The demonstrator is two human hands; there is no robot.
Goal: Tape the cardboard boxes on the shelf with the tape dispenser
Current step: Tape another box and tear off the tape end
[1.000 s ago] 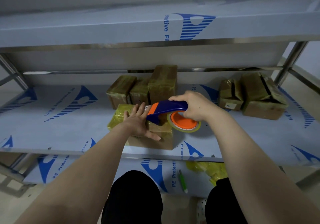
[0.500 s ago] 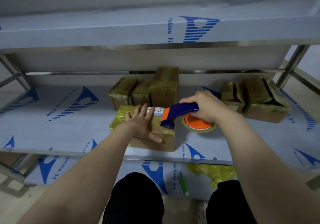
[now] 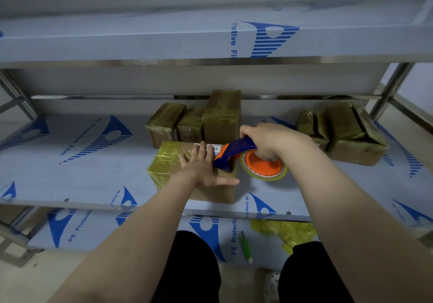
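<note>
My right grip (image 3: 264, 138) is wrapped tight round the blue handle of the tape dispenser (image 3: 236, 154), whose orange-hubbed tape roll (image 3: 263, 165) hangs off to the right, over the bare shelf (image 3: 70, 174). My left grip (image 3: 203, 167) holds nothing. It lies flat, fingers straight and thumb out, pressing the top of the cardboard box (image 3: 168, 164) at the front edge of the shelf.

What the coming stroke turns on is this: the box's long axis runs left to right along the shelf edge, and the dispenser's nose sits on the top at its right end, just beside my left fingers. The left half is already glossy with yellowish tape, and bare cardboard shows toward the right end and the front face. I judge the pull goes rightward and over that end, away from the flat hand, with the right grip the nearer one to do it.

A white shipping label (image 3: 214, 148) peeks out between my fingers and the dispenser. It has bars and digits too small to read surely. The shelf film reads "PE Protecti…" along the front, and the upper shelf edge (image 3: 164, 43) shows "…tive Fi…" beside a blue striped logo. More taped boxes stand at the back (image 3: 221, 115) and to the right (image 3: 351, 136).
</note>
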